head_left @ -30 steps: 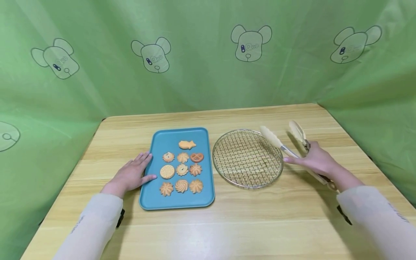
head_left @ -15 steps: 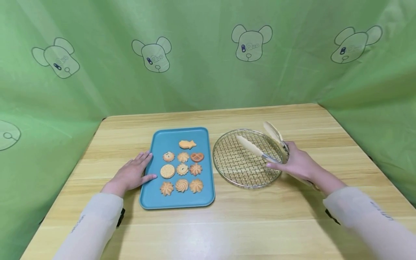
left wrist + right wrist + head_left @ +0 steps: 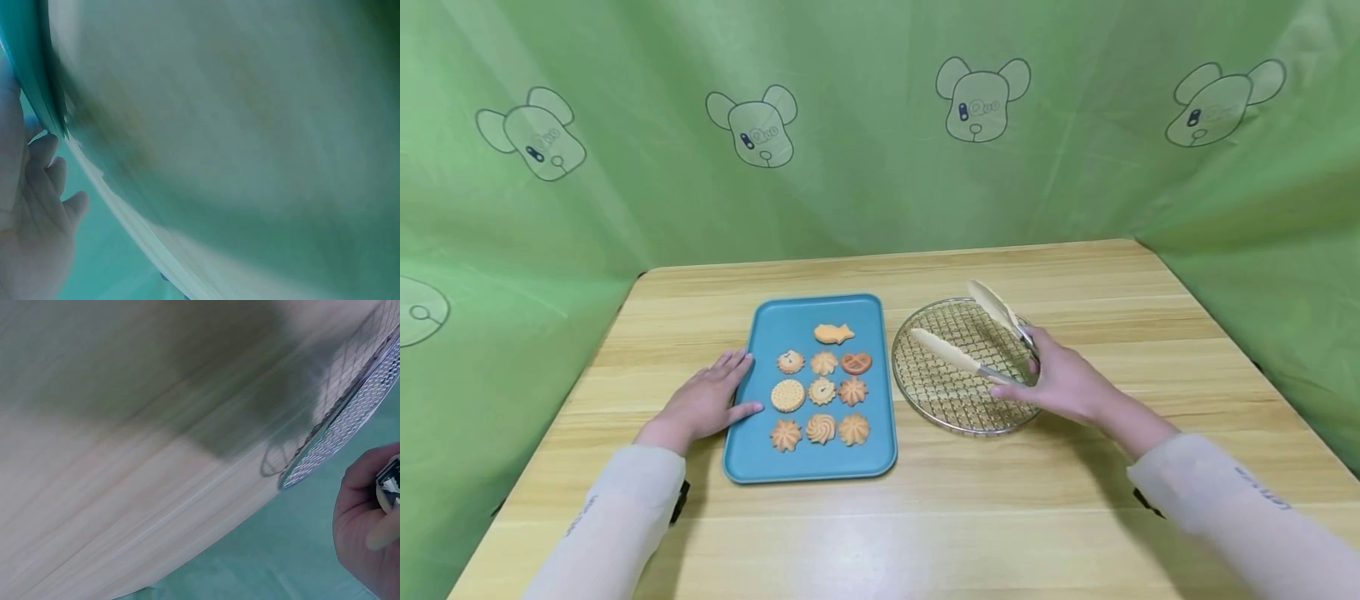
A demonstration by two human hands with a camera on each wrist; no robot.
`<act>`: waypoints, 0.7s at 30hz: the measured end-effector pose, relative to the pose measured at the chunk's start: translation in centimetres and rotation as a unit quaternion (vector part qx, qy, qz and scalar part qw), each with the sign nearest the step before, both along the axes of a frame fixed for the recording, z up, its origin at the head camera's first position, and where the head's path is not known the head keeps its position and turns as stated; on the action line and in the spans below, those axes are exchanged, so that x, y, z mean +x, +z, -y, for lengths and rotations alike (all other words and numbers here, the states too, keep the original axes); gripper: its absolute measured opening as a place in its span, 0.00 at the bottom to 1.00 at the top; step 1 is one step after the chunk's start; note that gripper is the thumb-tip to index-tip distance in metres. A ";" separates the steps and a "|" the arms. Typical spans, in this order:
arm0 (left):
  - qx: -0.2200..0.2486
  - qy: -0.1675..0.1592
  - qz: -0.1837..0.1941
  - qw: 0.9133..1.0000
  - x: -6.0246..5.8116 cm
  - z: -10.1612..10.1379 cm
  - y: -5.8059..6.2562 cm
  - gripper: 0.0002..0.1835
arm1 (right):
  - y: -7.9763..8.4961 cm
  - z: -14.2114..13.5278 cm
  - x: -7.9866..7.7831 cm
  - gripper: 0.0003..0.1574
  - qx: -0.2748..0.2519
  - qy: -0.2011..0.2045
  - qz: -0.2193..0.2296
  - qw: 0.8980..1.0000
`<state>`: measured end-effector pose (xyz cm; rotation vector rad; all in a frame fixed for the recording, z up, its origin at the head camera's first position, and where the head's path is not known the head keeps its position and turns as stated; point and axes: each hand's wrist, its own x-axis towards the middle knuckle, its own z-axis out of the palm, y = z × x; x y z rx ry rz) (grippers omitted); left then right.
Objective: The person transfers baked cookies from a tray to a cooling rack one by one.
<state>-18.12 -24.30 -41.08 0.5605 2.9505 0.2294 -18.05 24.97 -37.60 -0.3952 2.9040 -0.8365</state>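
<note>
My left hand [image 3: 703, 402] rests on the left edge of a blue tray [image 3: 808, 467], fingers laid along the rim and thumb over it. Cookies lie in rows on that tray, among them a fish-shaped cookie [image 3: 833, 333], a pretzel [image 3: 856, 362] and a round cookie [image 3: 787, 396]. In my right hand [image 3: 1063, 379] I grip a pair of tongs [image 3: 946, 349] with cream tips and metal arms. The tongs are spread apart above the round wire rack [image 3: 955, 408], nothing between their tips. In the right wrist view, curled fingers [image 3: 359, 506] wrap the tongs' dark end.
Everything stands on a light wooden table [image 3: 880, 542]. A green curtain [image 3: 865, 200] printed with bear heads hangs behind and at both sides. The rack sits just right of the tray, with a narrow strip of wood between them.
My right hand has carried the spread tongs leftward, from the rack's right side to over the rack. The left hand, tray and cookies have stayed put.
</note>
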 end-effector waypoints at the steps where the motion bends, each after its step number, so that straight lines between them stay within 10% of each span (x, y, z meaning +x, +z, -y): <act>1: 0.000 0.000 0.000 1.000 0.0 0.0 0.0 0.44 | 0.0 0.2 0.0 0.73 0.001 0.007 -0.005 1.000; 21: 0.001 0.006 0.002 1.000 -0.2 0.0 -0.2 0.44 | 1.1 3.4 1.1 0.66 0.122 0.068 -0.033 0.990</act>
